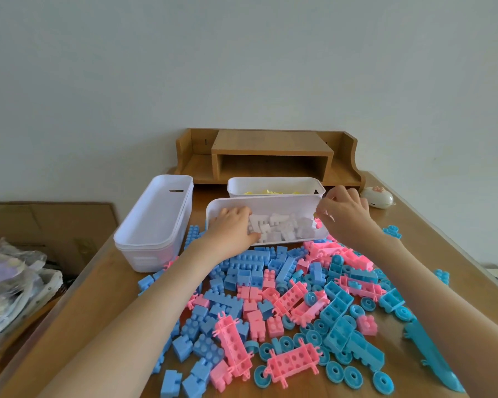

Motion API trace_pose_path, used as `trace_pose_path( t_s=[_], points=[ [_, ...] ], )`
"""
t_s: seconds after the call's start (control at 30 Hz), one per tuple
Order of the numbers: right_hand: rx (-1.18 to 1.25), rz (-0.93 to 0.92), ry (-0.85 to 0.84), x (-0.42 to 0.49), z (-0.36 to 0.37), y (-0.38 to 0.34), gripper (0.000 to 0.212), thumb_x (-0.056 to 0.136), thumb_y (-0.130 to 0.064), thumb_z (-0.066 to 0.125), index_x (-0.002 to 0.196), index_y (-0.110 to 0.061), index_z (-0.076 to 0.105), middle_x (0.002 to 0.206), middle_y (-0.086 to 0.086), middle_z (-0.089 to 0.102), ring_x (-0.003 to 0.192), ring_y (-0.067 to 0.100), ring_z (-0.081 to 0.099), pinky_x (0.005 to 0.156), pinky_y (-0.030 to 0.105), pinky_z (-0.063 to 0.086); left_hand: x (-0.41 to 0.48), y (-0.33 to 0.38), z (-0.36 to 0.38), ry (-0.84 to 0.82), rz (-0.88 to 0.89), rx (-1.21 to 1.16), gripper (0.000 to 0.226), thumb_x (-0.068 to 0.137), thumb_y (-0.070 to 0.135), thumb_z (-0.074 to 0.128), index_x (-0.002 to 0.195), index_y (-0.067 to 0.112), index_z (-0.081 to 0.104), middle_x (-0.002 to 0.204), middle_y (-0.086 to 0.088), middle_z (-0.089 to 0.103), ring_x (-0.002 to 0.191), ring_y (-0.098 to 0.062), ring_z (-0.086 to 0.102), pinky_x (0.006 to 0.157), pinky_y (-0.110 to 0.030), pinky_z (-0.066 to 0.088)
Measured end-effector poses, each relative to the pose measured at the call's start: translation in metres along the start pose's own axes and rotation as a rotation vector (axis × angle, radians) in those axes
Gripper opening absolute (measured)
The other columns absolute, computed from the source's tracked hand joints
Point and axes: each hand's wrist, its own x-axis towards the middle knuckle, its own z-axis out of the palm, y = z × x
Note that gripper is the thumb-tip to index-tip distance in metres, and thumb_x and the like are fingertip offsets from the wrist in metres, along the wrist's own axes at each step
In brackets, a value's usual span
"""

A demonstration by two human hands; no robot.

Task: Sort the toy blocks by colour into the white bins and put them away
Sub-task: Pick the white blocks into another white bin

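A white bin holding white blocks sits tilted toward me at the middle of the wooden table. My left hand grips its left end, fingers reaching inside next to the blocks. At the bin's right end, my right hand holds the rim with curled fingers. Behind it stands a second white bin with yellow blocks. A loose pile of blue blocks and pink blocks, plus several teal wheels, covers the table in front of me.
Stacked empty white bins stand to the left of the pile. A wooden desk shelf is against the wall, with a small white oval gadget at its right. Cardboard and plastic bags lie off the table's left edge.
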Motion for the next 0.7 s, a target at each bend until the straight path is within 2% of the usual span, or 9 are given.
trace_pose_path(
  t_s=[0.17,0.27,0.33,0.4,0.43,0.5,0.57,0.63,0.7],
  points=[
    [-0.106,-0.028,-0.207,-0.002,0.002,-0.008,0.026,0.095,-0.030,0.050,0.119,-0.026,0.057,0.139,0.001,0.030,0.120,0.021,0.028,0.104,0.039,0.030,-0.002,0.001,0.000,0.007,0.004,-0.002,0.047,0.091,0.039,0.055,0.130,0.018,0.040,0.133,-0.002,0.048,0.121,-0.020,0.040,0.097,-0.036,0.040],
    [-0.013,0.005,-0.250,0.001,0.001,-0.010,0.027,0.093,-0.020,0.054,0.116,-0.034,0.059,0.139,0.001,0.029,0.124,0.022,0.025,0.107,0.040,0.027,-0.004,0.002,-0.001,0.001,0.008,-0.002,0.048,0.092,0.038,0.054,0.133,0.018,0.039,0.136,-0.002,0.047,0.123,-0.020,0.040,0.097,-0.036,0.040],
    [0.064,0.016,-0.279,0.001,-0.001,-0.011,0.039,0.091,-0.011,0.053,0.116,-0.039,0.058,0.137,0.001,0.029,0.122,0.021,0.026,0.106,0.038,0.030,-0.004,0.004,-0.002,0.004,0.015,-0.006,0.047,0.092,0.037,0.054,0.133,0.019,0.039,0.135,-0.002,0.047,0.122,-0.019,0.041,0.097,-0.035,0.040],
    [0.136,0.006,-0.303,0.001,-0.004,-0.010,0.045,0.090,-0.004,0.052,0.119,-0.037,0.057,0.133,0.002,0.032,0.115,0.018,0.033,0.099,0.031,0.040,-0.005,0.006,-0.003,0.037,0.031,-0.033,0.045,0.093,0.034,0.054,0.133,0.019,0.041,0.136,-0.001,0.048,0.122,-0.018,0.044,0.098,-0.034,0.040],
    [0.191,0.001,-0.309,0.001,-0.007,-0.009,0.045,0.089,-0.001,0.051,0.119,-0.034,0.057,0.130,0.002,0.035,0.108,0.016,0.039,0.090,0.025,0.045,-0.005,0.008,-0.004,0.068,0.041,-0.053,0.043,0.094,0.032,0.053,0.134,0.019,0.042,0.137,-0.001,0.048,0.122,-0.018,0.045,0.099,-0.033,0.039],
    [0.297,0.008,-0.287,0.002,-0.014,-0.005,0.042,0.089,0.002,0.049,0.120,-0.027,0.056,0.127,0.002,0.043,0.092,0.013,0.051,0.068,0.016,0.048,-0.006,0.012,-0.007,0.130,0.067,-0.087,0.039,0.096,0.029,0.051,0.133,0.020,0.045,0.137,0.000,0.049,0.121,-0.017,0.048,0.099,-0.031,0.039],
    [0.354,0.041,-0.193,0.004,-0.021,0.001,0.036,0.091,0.000,0.047,0.119,-0.022,0.054,0.123,0.002,0.050,0.084,0.011,0.055,0.057,0.012,0.043,-0.006,0.017,-0.009,0.156,0.108,-0.131,0.036,0.097,0.028,0.050,0.131,0.020,0.049,0.137,0.001,0.051,0.120,-0.016,0.050,0.098,-0.028,0.040],
    [0.385,0.092,-0.081,0.007,-0.026,0.008,0.032,0.093,-0.002,0.045,0.118,-0.021,0.050,0.117,0.001,0.056,0.086,0.012,0.056,0.060,0.013,0.045,-0.006,0.021,-0.009,0.151,0.151,-0.181,0.031,0.097,0.026,0.049,0.127,0.019,0.053,0.133,0.002,0.054,0.117,-0.014,0.052,0.093,-0.024,0.042],
    [0.408,0.155,-0.037,0.010,-0.027,0.020,0.032,0.093,-0.001,0.043,0.118,-0.020,0.047,0.116,0.000,0.057,0.093,0.015,0.058,0.074,0.023,0.053,-0.005,0.025,-0.008,0.137,0.183,-0.210,0.026,0.097,0.023,0.048,0.122,0.019,0.057,0.127,0.002,0.058,0.111,-0.013,0.056,0.090,-0.022,0.045]
  ],
)
